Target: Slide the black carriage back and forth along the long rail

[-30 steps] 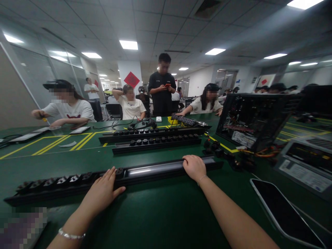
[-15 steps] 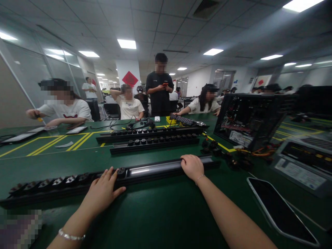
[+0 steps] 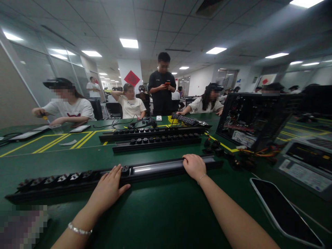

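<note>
Power strip [image 3: 114, 174] under both hands — left hand [image 3: 109, 188], right hand [image 3: 194, 166].

Blurred patch [image 3: 22, 224], phone [image 3: 282, 211] edge-cropped

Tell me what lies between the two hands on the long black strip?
In the head view, only the strip's smooth shiny section lies between the left hand and right hand.

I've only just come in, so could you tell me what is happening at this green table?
A person has both hands on a long black power strip lying across the green table. The left hand rests flat near its row of sockets; the right hand lies over its plain end. Two more strips lie beyond, a phone sits to the right, and other people work on the far side.
</note>
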Action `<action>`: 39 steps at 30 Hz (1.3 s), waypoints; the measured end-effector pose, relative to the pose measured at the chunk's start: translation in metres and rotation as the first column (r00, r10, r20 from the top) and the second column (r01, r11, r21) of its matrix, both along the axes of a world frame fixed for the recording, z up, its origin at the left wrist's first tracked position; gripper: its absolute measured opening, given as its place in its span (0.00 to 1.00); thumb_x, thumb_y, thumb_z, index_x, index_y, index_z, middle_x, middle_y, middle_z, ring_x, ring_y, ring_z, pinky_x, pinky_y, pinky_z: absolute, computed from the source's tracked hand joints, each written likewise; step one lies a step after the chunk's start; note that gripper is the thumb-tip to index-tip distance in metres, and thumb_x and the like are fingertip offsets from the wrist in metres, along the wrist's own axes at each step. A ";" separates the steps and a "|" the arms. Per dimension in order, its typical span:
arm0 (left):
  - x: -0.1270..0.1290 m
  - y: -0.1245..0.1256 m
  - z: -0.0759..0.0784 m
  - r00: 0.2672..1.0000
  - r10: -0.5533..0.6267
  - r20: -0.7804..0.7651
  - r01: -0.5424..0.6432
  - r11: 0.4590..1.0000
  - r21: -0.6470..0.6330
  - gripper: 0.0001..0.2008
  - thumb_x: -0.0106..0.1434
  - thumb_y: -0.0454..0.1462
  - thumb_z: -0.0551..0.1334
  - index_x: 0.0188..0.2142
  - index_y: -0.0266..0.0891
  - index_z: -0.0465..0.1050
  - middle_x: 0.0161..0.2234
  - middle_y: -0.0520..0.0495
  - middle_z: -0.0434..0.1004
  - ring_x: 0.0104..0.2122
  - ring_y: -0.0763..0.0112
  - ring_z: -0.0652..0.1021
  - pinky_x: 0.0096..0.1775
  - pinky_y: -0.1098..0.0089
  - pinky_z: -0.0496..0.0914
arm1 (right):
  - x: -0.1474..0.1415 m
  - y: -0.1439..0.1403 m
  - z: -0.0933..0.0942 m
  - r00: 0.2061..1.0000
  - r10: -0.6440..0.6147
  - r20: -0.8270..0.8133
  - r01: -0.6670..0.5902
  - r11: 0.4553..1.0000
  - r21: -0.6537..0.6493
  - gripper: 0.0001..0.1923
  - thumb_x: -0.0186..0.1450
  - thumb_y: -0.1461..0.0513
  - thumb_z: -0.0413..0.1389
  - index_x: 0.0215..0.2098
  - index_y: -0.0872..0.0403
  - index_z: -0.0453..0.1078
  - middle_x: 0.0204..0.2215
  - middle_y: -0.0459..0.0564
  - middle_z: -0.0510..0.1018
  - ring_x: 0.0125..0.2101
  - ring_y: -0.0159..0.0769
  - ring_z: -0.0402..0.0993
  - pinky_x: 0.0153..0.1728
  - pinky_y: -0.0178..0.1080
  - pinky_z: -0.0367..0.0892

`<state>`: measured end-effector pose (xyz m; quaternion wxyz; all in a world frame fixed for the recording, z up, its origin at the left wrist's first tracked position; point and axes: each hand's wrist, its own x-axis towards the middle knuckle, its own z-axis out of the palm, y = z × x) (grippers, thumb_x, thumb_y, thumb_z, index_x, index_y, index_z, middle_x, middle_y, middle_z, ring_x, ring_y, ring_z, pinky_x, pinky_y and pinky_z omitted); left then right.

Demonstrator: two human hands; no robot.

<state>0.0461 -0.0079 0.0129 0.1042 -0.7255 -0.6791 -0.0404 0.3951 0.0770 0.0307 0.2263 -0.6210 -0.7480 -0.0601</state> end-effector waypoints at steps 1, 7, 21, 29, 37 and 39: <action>0.000 0.000 0.000 1.000 0.000 0.003 0.000 1.000 0.004 0.39 0.57 0.54 0.48 0.59 0.27 0.53 0.61 0.36 0.52 0.60 0.57 0.57 0.57 0.57 0.56 | 0.000 0.000 0.000 1.000 -0.001 0.000 0.001 1.000 -0.004 0.18 0.62 0.62 0.43 0.40 0.52 0.73 0.41 0.47 0.77 0.43 0.35 0.69 0.46 0.37 0.56; 0.003 -0.003 0.005 0.999 -0.004 0.038 0.003 1.000 0.014 0.36 0.57 0.52 0.50 0.58 0.29 0.57 0.61 0.37 0.54 0.60 0.57 0.58 0.56 0.57 0.57 | 0.000 0.001 -0.002 0.999 0.003 0.034 -0.003 1.000 0.010 0.17 0.61 0.62 0.44 0.40 0.52 0.74 0.41 0.47 0.77 0.43 0.35 0.69 0.46 0.37 0.57; 0.008 -0.002 0.003 0.999 0.038 0.011 -0.038 0.999 0.037 0.35 0.57 0.52 0.51 0.59 0.34 0.56 0.61 0.37 0.54 0.59 0.56 0.59 0.54 0.56 0.59 | 0.000 0.001 -0.001 1.000 0.007 0.010 -0.007 1.000 0.010 0.17 0.61 0.62 0.44 0.40 0.52 0.74 0.40 0.47 0.78 0.42 0.35 0.70 0.46 0.37 0.57; 0.008 -0.001 0.001 0.999 0.042 0.000 -0.042 0.998 0.037 0.35 0.58 0.52 0.50 0.59 0.34 0.55 0.61 0.37 0.53 0.59 0.55 0.58 0.54 0.55 0.58 | 0.000 0.002 -0.004 1.000 0.007 0.000 -0.007 0.999 0.032 0.17 0.61 0.62 0.44 0.39 0.52 0.74 0.40 0.47 0.78 0.42 0.35 0.70 0.45 0.38 0.57; 0.014 -0.003 0.005 0.998 0.062 -0.013 -0.062 0.998 0.030 0.34 0.57 0.51 0.52 0.59 0.36 0.55 0.61 0.36 0.54 0.59 0.53 0.58 0.53 0.54 0.58 | 0.000 0.002 -0.004 1.000 -0.002 0.013 0.002 1.000 0.012 0.17 0.61 0.62 0.44 0.40 0.51 0.74 0.40 0.47 0.78 0.42 0.35 0.69 0.46 0.37 0.57; 0.015 -0.004 0.005 0.998 0.064 -0.008 -0.064 0.998 0.030 0.34 0.57 0.51 0.52 0.59 0.37 0.55 0.61 0.36 0.54 0.59 0.53 0.58 0.53 0.54 0.58 | 0.000 0.002 -0.003 1.000 -0.004 0.013 0.004 1.000 0.009 0.17 0.61 0.62 0.44 0.40 0.51 0.74 0.40 0.47 0.77 0.43 0.35 0.69 0.46 0.37 0.56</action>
